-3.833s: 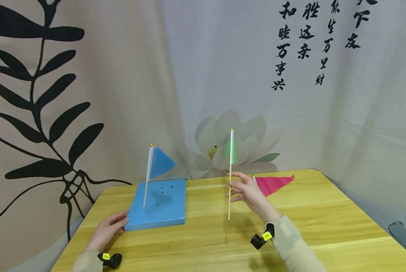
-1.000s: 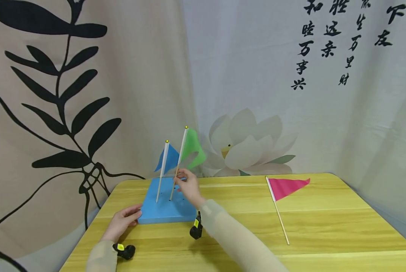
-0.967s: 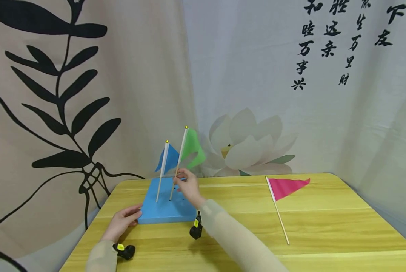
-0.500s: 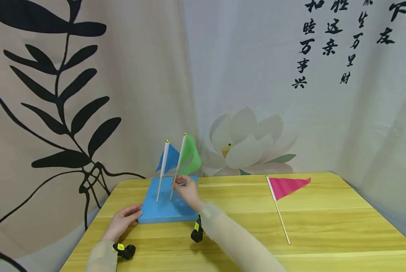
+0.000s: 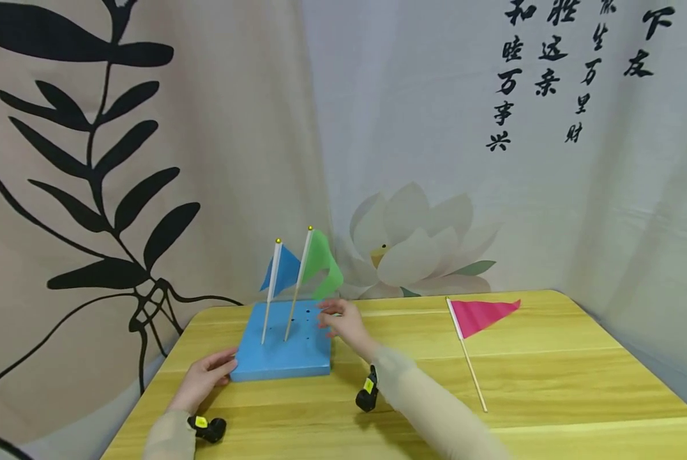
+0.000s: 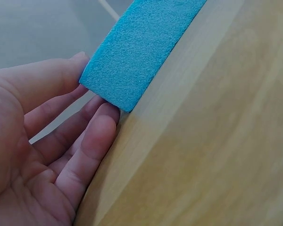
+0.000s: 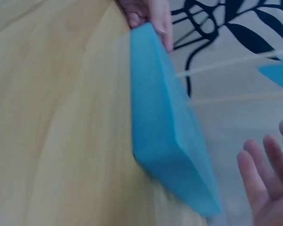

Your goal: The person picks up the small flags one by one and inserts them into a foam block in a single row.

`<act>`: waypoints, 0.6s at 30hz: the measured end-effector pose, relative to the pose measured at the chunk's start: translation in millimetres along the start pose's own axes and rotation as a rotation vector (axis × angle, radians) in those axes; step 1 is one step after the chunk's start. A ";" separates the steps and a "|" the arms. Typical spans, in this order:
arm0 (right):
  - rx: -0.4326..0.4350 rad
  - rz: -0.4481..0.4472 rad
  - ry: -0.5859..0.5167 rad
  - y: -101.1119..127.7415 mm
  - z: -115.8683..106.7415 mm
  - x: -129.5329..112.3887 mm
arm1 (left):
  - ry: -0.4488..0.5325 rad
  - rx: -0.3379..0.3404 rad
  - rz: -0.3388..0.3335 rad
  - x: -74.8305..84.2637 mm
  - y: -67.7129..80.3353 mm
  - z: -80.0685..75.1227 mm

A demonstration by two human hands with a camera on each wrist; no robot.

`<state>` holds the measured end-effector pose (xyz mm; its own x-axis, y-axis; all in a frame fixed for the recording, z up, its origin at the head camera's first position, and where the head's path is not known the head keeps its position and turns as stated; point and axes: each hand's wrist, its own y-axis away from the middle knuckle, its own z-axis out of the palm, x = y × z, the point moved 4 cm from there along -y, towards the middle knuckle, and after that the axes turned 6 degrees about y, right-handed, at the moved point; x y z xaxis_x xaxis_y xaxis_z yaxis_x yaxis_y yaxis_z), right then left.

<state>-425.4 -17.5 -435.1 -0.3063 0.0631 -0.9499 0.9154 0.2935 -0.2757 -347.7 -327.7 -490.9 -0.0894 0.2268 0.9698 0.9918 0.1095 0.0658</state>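
Note:
A blue foam board (image 5: pixel 306 359) with small holes lies at the table's left side. From it rise two small flags on thin sticks: a blue flag (image 5: pixel 286 267) and, to its right, a green flag (image 5: pixel 318 252), both leaning slightly right. My left hand (image 5: pixel 202 380) holds the board's near left corner; in the left wrist view the thumb (image 6: pixel 61 77) is at its upper edge and fingertips (image 6: pixel 101 134) at its lower edge. My right hand (image 5: pixel 346 324) is over the board's right edge, apart from the green flag's stick, with loosely bent fingers and nothing in them.
A pink flag (image 5: pixel 484 316) on a stick lies flat on the wooden table (image 5: pixel 412 364), right of the board. Behind the table hangs a pale curtain (image 5: pixel 251 160) printed with leaves, a lotus and writing.
My right hand carried the green flag left to the board and lowered its stick at a hole. It has now let go and moved right. My left hand stays at the corner.

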 end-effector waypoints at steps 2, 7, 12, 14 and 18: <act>0.000 0.003 0.019 7.3 -19.3 0.2 | 0.004 -0.004 0.001 -0.8 -0.4 0.9; 0.026 0.058 0.064 31.6 -69.2 5.7 | 0.007 -0.007 -0.005 -2.5 -1.5 0.6; 0.084 0.090 0.088 50.5 -117.1 10.1 | 0.000 -0.008 -0.002 -2.0 -1.6 -1.2; 0.095 0.100 0.102 57.3 -135.1 8.5 | -0.004 -0.010 -0.002 -1.9 -1.4 -1.4; 0.108 0.140 0.158 72.7 -167.8 6.5 | -0.016 -0.007 -0.008 -1.9 -1.0 -1.0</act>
<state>-404.7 164.3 -436.6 -0.2041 0.2471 -0.9472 0.9717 0.1685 -0.1654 -348.4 -329.3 -492.6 -0.0984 0.2415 0.9654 0.9917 0.1043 0.0750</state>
